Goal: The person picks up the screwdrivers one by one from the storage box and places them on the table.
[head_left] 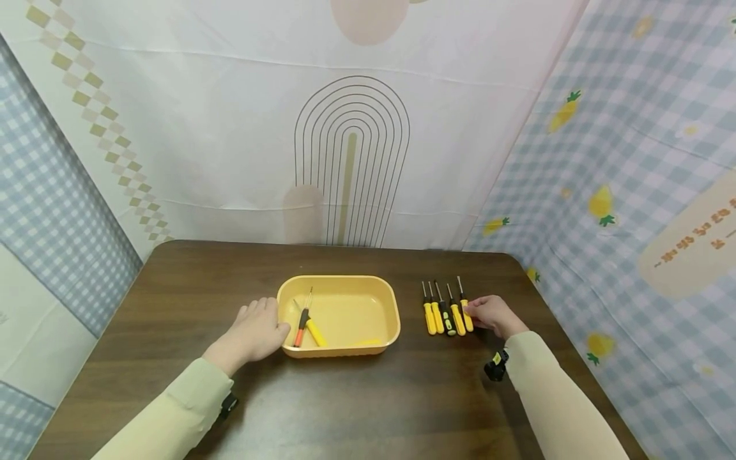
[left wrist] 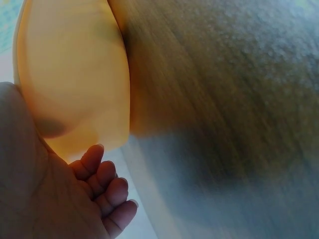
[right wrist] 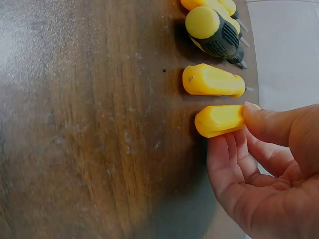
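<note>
At the left end of a yellow plastic bin (head_left: 351,279), my left hand (head_left: 257,330) holds the rim, thumb over the edge. In the left wrist view the other fingers (left wrist: 117,191) curl loosely outside the bin wall (left wrist: 79,64). My right hand (head_left: 492,314) pinches the handle of the rightmost yellow screwdriver (right wrist: 219,121) between thumb and fingers. To its left lie several more screwdrivers side by side, among them a yellow one (head_left: 457,319) and a black-and-green one (head_left: 448,322). Inside the bin are a red-and-black screwdriver (head_left: 301,327) and a yellow-handled one (head_left: 315,332).
Both the bin and the row of screwdrivers sit on a dark wooden table (head_left: 368,402). Behind the table hangs a white patterned cloth (head_left: 241,147), and a blue checked cloth (head_left: 621,147) hangs along the right side. Another yellow item (head_left: 368,342) shows low in the bin.
</note>
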### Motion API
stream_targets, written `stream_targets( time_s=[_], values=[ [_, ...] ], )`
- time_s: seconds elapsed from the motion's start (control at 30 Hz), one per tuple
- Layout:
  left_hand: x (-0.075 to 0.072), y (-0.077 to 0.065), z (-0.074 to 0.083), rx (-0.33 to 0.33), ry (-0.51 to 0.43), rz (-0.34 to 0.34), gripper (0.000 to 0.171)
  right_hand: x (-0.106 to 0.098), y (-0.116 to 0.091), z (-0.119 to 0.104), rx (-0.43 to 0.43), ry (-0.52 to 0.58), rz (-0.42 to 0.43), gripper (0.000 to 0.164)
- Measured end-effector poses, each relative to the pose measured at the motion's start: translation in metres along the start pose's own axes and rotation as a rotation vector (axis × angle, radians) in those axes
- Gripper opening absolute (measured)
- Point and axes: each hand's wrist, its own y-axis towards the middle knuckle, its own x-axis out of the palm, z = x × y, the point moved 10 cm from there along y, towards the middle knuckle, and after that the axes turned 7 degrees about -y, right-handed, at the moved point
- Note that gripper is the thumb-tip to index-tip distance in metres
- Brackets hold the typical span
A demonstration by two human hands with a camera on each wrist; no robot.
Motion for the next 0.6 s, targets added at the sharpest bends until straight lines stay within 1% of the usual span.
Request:
stream_targets(
  time_s=[0.17,0.33,0.5,0.6],
  values=[
    [0.0019,0.0007,-0.0012,0.009,0.003,0.012,0.047,0.0019,-0.0007,0.0002,-0.001,-0.037,0.006,0.029],
    [0.0009,0.0007,-0.0006,0.007,0.003,0.006,0.047,0.0021,-0.0028,-0.0013,-0.004,-0.050,0.015,0.025],
    [0.0011,0.0009,-0.0012,0.003,0.006,0.006,0.046,0.0015,-0.0022,0.0015,0.036,-0.044,0.021,0.023],
    [0.0018,0.0006,-0.0018,0.000,0.010,0.009,0.046,0.0023,-0.0029,0.0029,0.053,-0.028,0.006,0.024]
  ],
)
